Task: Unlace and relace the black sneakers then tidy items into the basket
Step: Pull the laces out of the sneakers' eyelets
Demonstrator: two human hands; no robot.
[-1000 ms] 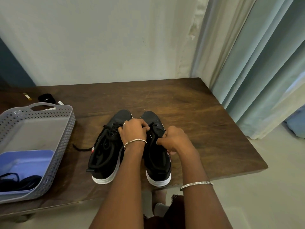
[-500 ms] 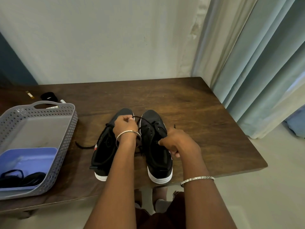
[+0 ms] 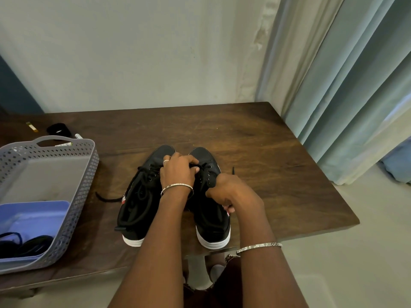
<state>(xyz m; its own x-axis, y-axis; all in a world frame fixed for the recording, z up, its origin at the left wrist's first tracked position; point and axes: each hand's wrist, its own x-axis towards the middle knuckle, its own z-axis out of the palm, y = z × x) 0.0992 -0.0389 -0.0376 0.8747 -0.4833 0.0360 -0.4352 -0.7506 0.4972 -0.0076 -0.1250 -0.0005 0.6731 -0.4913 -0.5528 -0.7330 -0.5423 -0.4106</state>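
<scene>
Two black sneakers with white soles stand side by side on the wooden table [image 3: 255, 152], toes pointing away from me. The left sneaker [image 3: 138, 205] has a loose lace end trailing to its left. My left hand [image 3: 178, 172] is curled over the front eyelets of the right sneaker [image 3: 211, 216] and pinches its black lace. My right hand [image 3: 231, 194] grips the right sneaker's side near the tongue, with a lace tip [image 3: 233, 170] sticking out on the table beyond it. A grey perforated basket [image 3: 86, 181] sits at the left.
Inside the basket lies a lilac tray [image 3: 33, 216] with dark cords on it. Behind the basket are a black round object [image 3: 58, 129], a small yellow item [image 3: 31, 127] and white markers [image 3: 78, 136]. Curtains [image 3: 344, 85] hang at the right, past the table's edge.
My left hand has moved back right from the left sneaker's toe onto the right sneaker's eyelets, and the lace loop it held up has gone down. The right hand stays on the right sneaker.
</scene>
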